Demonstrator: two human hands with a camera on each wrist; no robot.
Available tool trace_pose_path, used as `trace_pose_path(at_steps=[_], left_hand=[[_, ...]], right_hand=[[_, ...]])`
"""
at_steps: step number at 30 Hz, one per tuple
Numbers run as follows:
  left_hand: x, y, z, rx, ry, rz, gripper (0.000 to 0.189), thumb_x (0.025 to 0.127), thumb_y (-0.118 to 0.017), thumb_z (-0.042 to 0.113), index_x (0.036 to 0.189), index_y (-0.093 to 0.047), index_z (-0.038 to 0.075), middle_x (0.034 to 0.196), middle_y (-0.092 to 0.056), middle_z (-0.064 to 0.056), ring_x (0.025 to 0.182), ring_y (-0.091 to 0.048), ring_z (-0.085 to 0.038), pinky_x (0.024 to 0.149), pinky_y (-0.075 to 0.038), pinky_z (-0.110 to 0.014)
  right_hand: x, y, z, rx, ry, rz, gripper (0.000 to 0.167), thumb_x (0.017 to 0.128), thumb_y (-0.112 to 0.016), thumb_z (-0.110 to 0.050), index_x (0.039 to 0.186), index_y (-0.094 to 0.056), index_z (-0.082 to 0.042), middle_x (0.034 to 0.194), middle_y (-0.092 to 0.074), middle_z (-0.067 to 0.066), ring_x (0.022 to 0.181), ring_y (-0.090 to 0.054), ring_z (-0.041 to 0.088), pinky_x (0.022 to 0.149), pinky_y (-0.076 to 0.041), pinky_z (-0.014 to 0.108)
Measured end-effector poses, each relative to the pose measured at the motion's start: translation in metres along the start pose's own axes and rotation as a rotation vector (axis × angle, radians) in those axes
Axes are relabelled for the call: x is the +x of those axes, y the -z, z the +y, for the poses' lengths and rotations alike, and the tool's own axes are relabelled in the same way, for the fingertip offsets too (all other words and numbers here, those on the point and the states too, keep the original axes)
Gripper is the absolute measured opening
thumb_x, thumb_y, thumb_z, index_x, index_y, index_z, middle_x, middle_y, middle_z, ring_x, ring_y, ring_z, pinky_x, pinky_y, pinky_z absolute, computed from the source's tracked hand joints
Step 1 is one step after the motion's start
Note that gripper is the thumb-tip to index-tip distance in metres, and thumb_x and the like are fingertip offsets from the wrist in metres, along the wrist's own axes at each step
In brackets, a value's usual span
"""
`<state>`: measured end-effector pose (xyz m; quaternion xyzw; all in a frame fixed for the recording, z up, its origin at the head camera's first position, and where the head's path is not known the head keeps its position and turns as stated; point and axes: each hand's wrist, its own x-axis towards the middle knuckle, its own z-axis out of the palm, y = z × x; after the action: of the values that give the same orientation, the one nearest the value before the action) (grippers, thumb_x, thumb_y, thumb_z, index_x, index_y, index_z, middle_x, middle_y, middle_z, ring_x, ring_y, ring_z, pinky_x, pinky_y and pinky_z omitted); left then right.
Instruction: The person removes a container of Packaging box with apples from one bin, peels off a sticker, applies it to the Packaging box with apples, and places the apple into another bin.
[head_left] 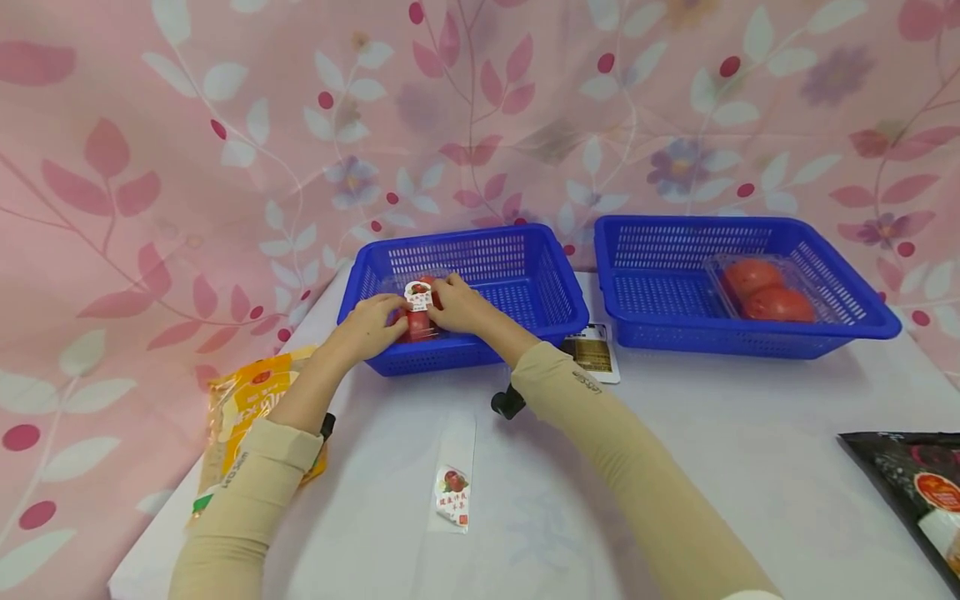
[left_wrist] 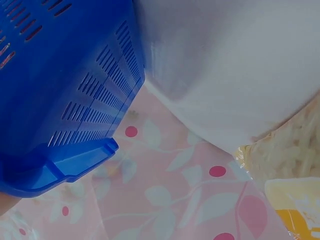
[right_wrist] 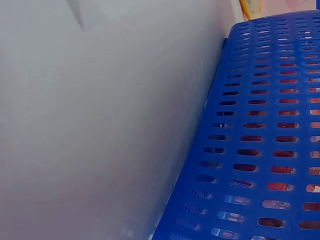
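In the head view a white sticker (head_left: 418, 293) with a red fruit print stands out between the two hands, over a clear plastic box of red fruit (head_left: 418, 325). The left hand (head_left: 369, 327) has its fingers at the sticker's left edge. From the other side, the right hand (head_left: 463, 305) pinches the sticker's right edge with bent fingers. The box lies in the left part of a blue basket (head_left: 517, 292), and the hands partly hide it. Both wrist views mostly show the outside of this basket; red shows through its slots in the right wrist view.
A second blue basket (head_left: 652, 325) on the right holds a clear box of red fruit (head_left: 776, 302). A backing strip (head_left: 453, 433) with another fruit sticker (head_left: 453, 497) lies in front. A yellow food bag (head_left: 251, 400) is at left, a black bag (head_left: 926, 492) at right, a card (head_left: 596, 352) between the baskets.
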<state>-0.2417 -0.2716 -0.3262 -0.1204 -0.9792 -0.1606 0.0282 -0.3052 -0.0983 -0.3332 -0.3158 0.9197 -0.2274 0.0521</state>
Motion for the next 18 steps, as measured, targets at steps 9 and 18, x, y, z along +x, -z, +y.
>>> trace_pose_path(at_steps=[9, 18], left_hand=[[-0.0005, -0.0003, 0.0029, -0.014, 0.053, -0.023, 0.036, 0.093, -0.046, 0.026, 0.123, -0.051, 0.007, 0.136, -0.041, -0.02, 0.126, -0.035, -0.037, 0.099, -0.03, -0.055], [-0.0017, 0.0002, 0.0046, -0.011, 0.078, -0.045, 0.04, 0.094, -0.044, 0.027, 0.129, -0.046, 0.007, 0.139, -0.036, -0.021, 0.128, -0.031, -0.039, 0.1, -0.027, -0.057]], right_hand=[[-0.0002, -0.0021, -0.0005, -0.032, 0.001, 0.0, 0.047, 0.093, -0.049, -0.03, 0.133, -0.041, -0.007, 0.127, -0.04, 0.014, 0.097, -0.053, 0.025, 0.083, -0.047, 0.037], [0.001, -0.0027, -0.0036, -0.101, -0.011, -0.006, 0.047, 0.093, -0.047, -0.032, 0.133, -0.042, -0.007, 0.129, -0.041, 0.015, 0.104, -0.052, 0.027, 0.087, -0.046, 0.041]])
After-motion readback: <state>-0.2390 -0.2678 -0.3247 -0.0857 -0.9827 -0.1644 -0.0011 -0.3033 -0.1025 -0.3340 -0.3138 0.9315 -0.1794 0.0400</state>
